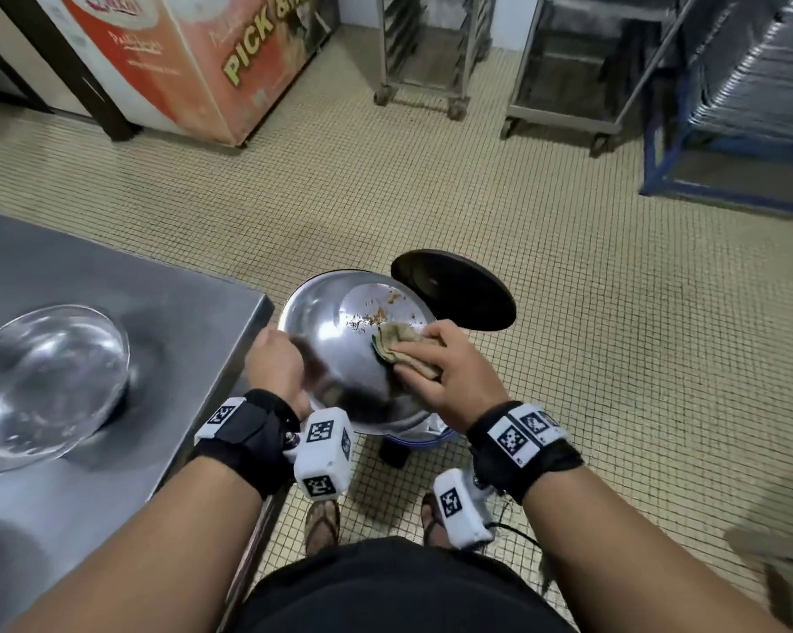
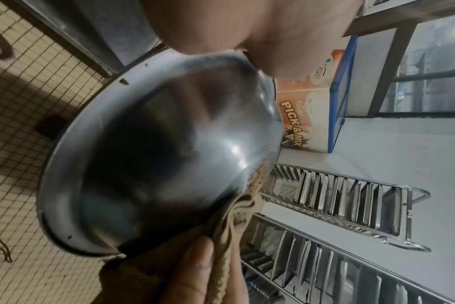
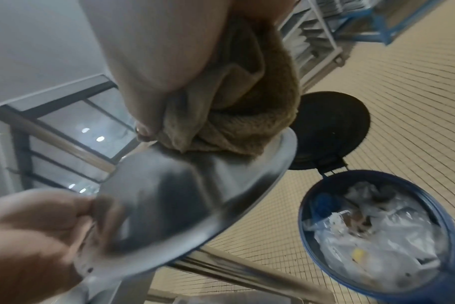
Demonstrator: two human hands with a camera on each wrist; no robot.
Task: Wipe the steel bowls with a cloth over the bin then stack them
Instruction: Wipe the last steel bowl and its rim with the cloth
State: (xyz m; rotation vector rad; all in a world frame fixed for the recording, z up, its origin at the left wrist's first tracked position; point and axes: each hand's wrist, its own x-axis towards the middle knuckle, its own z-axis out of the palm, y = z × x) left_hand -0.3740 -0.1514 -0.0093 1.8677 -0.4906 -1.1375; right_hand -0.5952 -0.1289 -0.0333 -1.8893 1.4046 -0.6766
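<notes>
A second bowl (image 1: 47, 381) sat on the steel surface (image 1: 166, 290) at the left, near its edge; a knock could have sent it off. The left hand (image 1: 276, 363) gripped the rim of the dirty bowl (image 1: 339, 340), tilted over the open bin (image 3: 382, 232). A one-sided hold on slick steel looked likely to slip under wiping pressure. The right hand (image 1: 435, 372) clutched the cloth (image 1: 399, 349), pressing it inside the bowl beside brown crumbs (image 1: 371, 317). Swept too hard, these could have missed the bin and landed on the floor (image 1: 613, 358).
</notes>
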